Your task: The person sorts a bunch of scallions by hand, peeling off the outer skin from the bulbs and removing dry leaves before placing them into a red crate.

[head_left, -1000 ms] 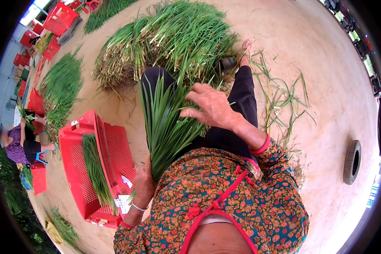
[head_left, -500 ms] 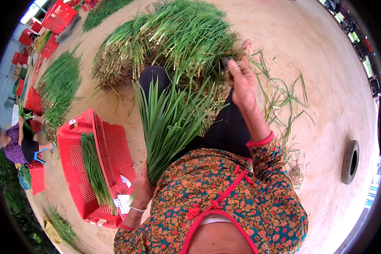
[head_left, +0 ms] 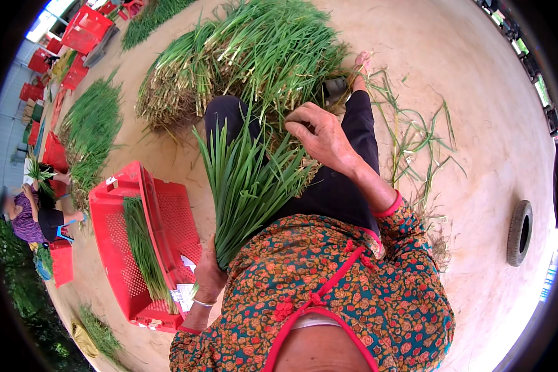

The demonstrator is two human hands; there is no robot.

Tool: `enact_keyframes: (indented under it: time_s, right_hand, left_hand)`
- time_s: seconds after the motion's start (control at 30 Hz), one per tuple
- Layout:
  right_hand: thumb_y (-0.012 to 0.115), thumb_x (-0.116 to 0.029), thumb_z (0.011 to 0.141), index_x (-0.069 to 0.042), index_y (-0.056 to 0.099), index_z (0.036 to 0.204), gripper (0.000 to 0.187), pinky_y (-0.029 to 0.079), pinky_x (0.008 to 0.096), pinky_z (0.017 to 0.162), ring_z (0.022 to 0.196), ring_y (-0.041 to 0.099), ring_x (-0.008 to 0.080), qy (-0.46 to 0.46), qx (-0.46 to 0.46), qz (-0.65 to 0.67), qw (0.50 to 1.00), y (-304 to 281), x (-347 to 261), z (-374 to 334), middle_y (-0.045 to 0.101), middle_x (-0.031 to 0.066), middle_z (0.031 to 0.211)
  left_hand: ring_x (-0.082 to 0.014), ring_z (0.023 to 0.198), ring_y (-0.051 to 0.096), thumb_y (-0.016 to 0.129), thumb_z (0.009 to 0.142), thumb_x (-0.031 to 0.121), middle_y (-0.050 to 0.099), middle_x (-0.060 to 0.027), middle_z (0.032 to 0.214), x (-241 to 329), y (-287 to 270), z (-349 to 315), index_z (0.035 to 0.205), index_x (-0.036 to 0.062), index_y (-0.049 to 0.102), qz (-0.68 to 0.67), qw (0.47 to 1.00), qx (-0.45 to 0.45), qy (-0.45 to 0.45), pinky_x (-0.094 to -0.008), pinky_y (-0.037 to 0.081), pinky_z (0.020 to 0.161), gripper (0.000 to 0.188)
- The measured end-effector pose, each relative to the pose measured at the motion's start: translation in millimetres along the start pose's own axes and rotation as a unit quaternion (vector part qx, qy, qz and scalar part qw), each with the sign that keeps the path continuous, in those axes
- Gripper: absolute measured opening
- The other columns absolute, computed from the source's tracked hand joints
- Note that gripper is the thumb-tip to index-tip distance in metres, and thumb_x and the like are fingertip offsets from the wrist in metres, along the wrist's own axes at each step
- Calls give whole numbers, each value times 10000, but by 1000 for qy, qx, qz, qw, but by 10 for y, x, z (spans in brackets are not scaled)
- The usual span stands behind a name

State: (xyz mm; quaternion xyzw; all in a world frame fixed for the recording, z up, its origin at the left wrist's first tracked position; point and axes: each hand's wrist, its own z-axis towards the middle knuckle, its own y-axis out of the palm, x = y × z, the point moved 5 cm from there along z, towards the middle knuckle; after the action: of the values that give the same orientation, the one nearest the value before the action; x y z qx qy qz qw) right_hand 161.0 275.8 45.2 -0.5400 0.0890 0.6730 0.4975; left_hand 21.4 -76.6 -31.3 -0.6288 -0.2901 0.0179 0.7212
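One fanned bunch of chive-like greens [head_left: 245, 192] sits right of the red crate [head_left: 111, 245], lower end clasped in my left hand [head_left: 210, 273]; right hand [head_left: 322, 137], farther right, curled, can't tell if holding. Best grip snugly, leaves uncrushed.

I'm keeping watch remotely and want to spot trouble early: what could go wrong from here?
The left hand grips the leafy bunch near its narrow lower end, so the fanned-out leaves might splay or slip loose. Loose leaves litter the floor beside the right foot and could get underfoot. The red crate appears close to the left forearm, so a swing of that arm might knock it.
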Motion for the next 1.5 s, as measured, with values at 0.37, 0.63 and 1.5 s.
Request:
enact_keyframes:
  time_s: [0.37, 0.63, 1.5]
  right_hand:
    - [623, -138, 872, -10, 627, 994, 176, 458, 258, 716, 784, 538, 66, 250, -259, 298, 884, 875, 438, 50, 614, -5, 855]
    - [563, -137, 855, -32, 556, 883, 108, 476, 421, 679, 733, 590, 355, -55, 57, -119, 990, 196, 305, 243, 583, 159, 806]
    - [591, -165, 900, -19, 623, 815, 171, 420, 222, 650, 683, 519, 66, 216, 80, 350, 908, -65, 834, 50, 584, -12, 728]
  left_hand:
    - [-349, 744, 598, 760, 699, 254, 579, -170, 875, 16, 27, 17, 1404, 49, 303, 6, 1000, -4, 1, -411, 477, 584, 865]
    - [-358, 745, 601, 747, 713, 219, 589, -172, 892, 53, 23, 20, 1409, 58, 298, -1, 1000, 7, 7, -423, 477, 590, 844]
    - [-407, 887, 605, 772, 692, 190, 584, -224, 1085, 3, 94, -24, 1412, 83, 285, -36, 998, -24, -49, -420, 494, 669, 875]
